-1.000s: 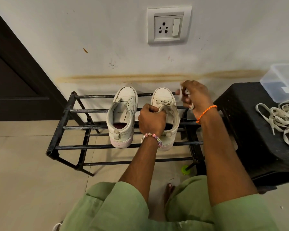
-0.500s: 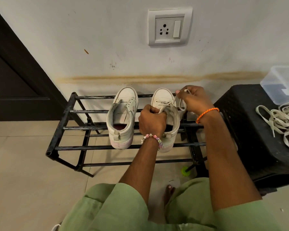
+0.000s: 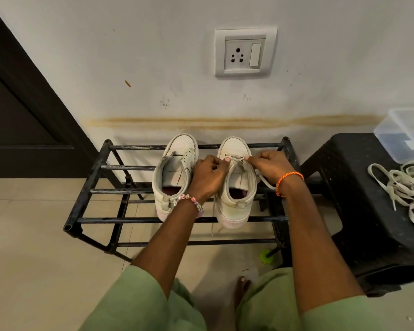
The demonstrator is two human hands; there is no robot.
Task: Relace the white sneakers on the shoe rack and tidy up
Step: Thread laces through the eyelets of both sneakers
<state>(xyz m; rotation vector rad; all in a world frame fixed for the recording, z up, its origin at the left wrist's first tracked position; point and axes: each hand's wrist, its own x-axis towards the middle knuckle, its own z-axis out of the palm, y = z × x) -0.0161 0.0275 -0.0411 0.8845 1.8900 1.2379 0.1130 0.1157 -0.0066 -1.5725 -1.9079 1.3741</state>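
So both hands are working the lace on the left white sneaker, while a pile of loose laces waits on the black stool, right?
Not quite: the head view shows the left hand and right hand pinching the lace on the right white sneaker. The left white sneaker has none. The loose laces do lie on the black stool.

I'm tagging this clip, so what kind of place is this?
Probably a home entryway or hallway: a black shoe rack stands against a scuffed wall with a socket, beside a dark door on a tiled floor.
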